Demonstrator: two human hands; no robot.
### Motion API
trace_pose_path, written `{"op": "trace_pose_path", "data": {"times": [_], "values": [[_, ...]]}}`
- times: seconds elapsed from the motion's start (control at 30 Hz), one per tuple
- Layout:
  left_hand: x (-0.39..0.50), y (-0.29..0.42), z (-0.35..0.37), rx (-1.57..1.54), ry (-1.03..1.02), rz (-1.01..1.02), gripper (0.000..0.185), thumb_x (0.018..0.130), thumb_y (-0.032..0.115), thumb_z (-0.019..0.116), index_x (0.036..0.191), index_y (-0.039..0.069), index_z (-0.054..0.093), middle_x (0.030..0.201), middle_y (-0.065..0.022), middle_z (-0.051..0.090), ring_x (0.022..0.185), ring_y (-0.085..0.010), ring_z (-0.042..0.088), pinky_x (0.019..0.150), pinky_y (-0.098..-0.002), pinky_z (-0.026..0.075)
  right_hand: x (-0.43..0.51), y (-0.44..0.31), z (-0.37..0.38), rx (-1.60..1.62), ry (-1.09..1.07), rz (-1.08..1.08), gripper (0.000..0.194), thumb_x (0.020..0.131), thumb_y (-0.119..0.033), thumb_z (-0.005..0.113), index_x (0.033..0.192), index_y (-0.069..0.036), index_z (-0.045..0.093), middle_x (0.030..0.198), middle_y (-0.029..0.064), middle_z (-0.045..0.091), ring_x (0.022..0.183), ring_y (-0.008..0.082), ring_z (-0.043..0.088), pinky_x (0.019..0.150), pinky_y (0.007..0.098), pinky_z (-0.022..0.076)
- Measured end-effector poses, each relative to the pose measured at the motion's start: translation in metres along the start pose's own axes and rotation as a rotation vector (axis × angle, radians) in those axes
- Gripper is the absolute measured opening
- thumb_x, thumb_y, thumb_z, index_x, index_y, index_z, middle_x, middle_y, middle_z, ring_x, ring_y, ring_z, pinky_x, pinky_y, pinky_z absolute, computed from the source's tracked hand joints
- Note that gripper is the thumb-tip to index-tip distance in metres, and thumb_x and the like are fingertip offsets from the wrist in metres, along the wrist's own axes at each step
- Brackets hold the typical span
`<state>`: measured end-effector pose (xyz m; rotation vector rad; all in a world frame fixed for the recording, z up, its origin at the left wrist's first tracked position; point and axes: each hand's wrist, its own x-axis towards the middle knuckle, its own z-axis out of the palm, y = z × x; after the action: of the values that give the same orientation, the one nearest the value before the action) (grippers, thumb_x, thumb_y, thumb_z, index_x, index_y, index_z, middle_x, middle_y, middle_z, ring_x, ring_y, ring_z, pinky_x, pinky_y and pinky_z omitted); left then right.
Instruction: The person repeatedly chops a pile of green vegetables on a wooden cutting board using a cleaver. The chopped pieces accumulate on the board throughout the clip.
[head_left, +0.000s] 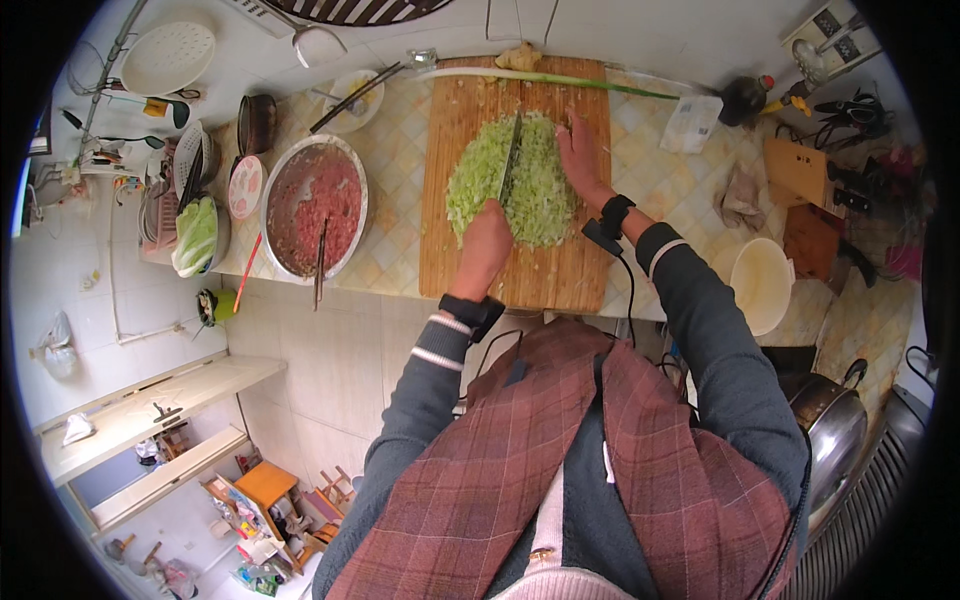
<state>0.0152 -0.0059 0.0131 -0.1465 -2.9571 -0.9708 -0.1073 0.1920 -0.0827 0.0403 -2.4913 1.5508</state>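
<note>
My left hand (486, 244) grips the handle of a kitchen knife (512, 161). Its blade points away from me and stands edge-down in a wide heap of finely chopped pale green cabbage (541, 191). At the heap's right side, my right hand (581, 159) has its fingers stretched out, touching the heap's edge and holding nothing. Under the heap lies a wooden cutting board (450, 277). Across the board's far end runs a long green onion (540, 76), with a knob of ginger (519, 57) behind it.
Left of the board stands a metal bowl (360, 229) of minced meat (330, 202) with chopsticks (319, 270) in it. Farther left are a cabbage piece (196, 236) and a small plate (246, 187). A cream tub (757, 289) and a knife block (799, 172) stand on the right.
</note>
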Motion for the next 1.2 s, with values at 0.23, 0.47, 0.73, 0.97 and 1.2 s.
{"op": "trace_pose_path", "data": {"times": [0.23,0.47,0.73,0.97,1.2], "values": [[-0.006,-0.002,-0.004,-0.05,0.056,-0.088,0.007,0.088,0.005,0.045,0.089,-0.002,0.047,0.069,-0.0271,0.058,0.068,-0.0462,0.058,0.056,-0.0536,0.044,0.035,0.01,-0.008,-0.009,-0.178,-0.056,0.056,0.099,-0.04,0.039,0.143,-0.005,0.033,0.147,0.0204,0.032,0.138,0.0364,0.024,0.112,0.0421,0.0217],[-0.023,-0.018,-0.006,-0.283,0.035,-0.203,0.014,0.092,0.011,0.047,0.085,-0.001,0.048,0.063,-0.0235,0.054,0.058,-0.0417,0.055,0.051,-0.0472,0.045,0.05,0.003,0.026,-0.26,-0.375,-0.17,0.06,0.099,-0.045,0.039,0.146,-0.009,0.029,0.148,0.0179,0.03,0.139,0.0347,0.024,0.112,0.0453,0.0218],[-0.147,-0.046,-0.025,-0.935,0.233,-0.654,0.021,0.099,0.018,0.043,0.083,0.005,0.047,0.062,-0.0012,0.049,0.045,-0.0077,0.047,0.039,-0.0248,0.042,0.049,-0.033,0.029,0.146,-0.728,-0.102,0.063,0.098,-0.047,0.04,0.146,-0.008,0.028,0.146,0.017,0.033,0.135,0.0333,0.031,0.109,0.0461,0.0285],[-0.172,-0.052,0.009,-1.082,0.338,-0.894,0.02,0.098,0.017,0.042,0.085,0.003,0.045,0.065,-0.004,0.049,0.045,-0.011,0.048,0.038,-0.0275,0.045,0.077,-0.007,0.025,-0.329,-0.367,-0.321,0.056,0.098,-0.044,0.041,0.138,-0.005,0.041,0.139,0.018,0.043,0.132,0.0368,0.033,0.109,0.0465,0.0278],[-0.094,-0.049,0.027,-1.091,0.248,-0.805,0.026,0.098,0.022,0.043,0.079,0.005,0.046,0.058,-0.0035,0.048,0.046,-0.0139,0.05,0.042,-0.0299,0.045,0.08,-0.006,0.06,-0.171,-0.439,-0.278,0.052,0.098,-0.042,0.043,0.135,-0.006,0.047,0.138,0.0175,0.045,0.132,0.0347,0.035,0.109,0.0432,0.0279]]}}
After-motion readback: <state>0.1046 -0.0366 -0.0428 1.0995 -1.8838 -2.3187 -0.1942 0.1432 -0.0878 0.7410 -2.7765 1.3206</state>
